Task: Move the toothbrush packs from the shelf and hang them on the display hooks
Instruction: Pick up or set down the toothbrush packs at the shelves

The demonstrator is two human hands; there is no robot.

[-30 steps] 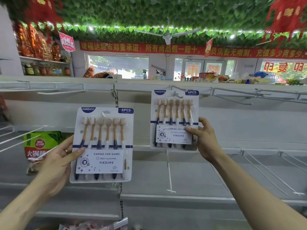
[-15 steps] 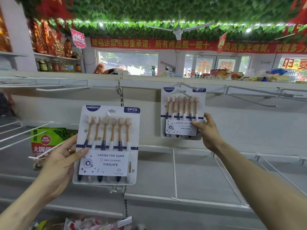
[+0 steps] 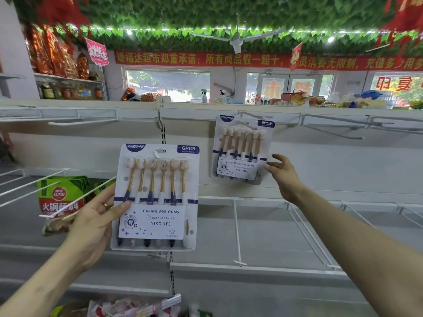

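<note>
My left hand grips a white six-piece toothbrush pack by its left edge, thumb across the front, holding it upright in front of the shelving. A second, identical toothbrush pack hangs from a white display hook on the upper rail. My right hand is just to the right of that hanging pack, fingers spread and relaxed, a small gap between fingertips and the pack's edge.
More white hooks jut out along the upper rail to the right, and one to the left. Green sauce packets hang on wire hooks at the left. Grey shelves with wire dividers lie below. Snack bags sit at the bottom.
The right hand pushed its pack up onto the hook and let go; it now hovers beside the hanging pack. The left hand still holds its pack, shifted slightly right as the view moved.
</note>
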